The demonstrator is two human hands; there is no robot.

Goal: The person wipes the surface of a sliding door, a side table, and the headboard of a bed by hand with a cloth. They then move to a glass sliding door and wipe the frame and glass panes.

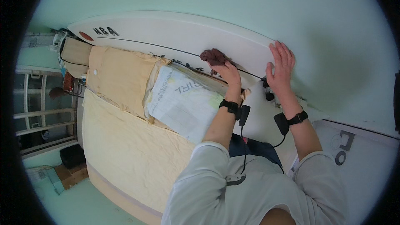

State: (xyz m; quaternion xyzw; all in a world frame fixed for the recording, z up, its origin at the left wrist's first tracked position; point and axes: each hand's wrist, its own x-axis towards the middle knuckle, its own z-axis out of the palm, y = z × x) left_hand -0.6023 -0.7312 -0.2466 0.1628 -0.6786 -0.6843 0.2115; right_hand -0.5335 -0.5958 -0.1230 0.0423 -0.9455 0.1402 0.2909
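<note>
A crumpled dark brown cloth (pixel 214 57) is pressed against the white headboard (pixel 175 28) of a bed. My left hand (pixel 229 74) holds this cloth at a thin dark line that runs along the board. Bare and with fingers slightly spread, my right hand (pixel 281 65) lies flat on the headboard's end, its fingertips by the outer edge. Black lettering and a red oval mark the far part of the board. Below my left hand, a pale printed pillow (pixel 184 100) leans by the headboard, beside a yellow pillow (pixel 120 78).
A yellow sheet (pixel 134 137) covers the mattress. Small black objects (pixel 268 93) and cables are near my right wrist, beside the headboard's end. Black straps with boxes and wires are on both wrists. Cardboard boxes (pixel 70 175) and a barred window (pixel 47 109) are at the far left.
</note>
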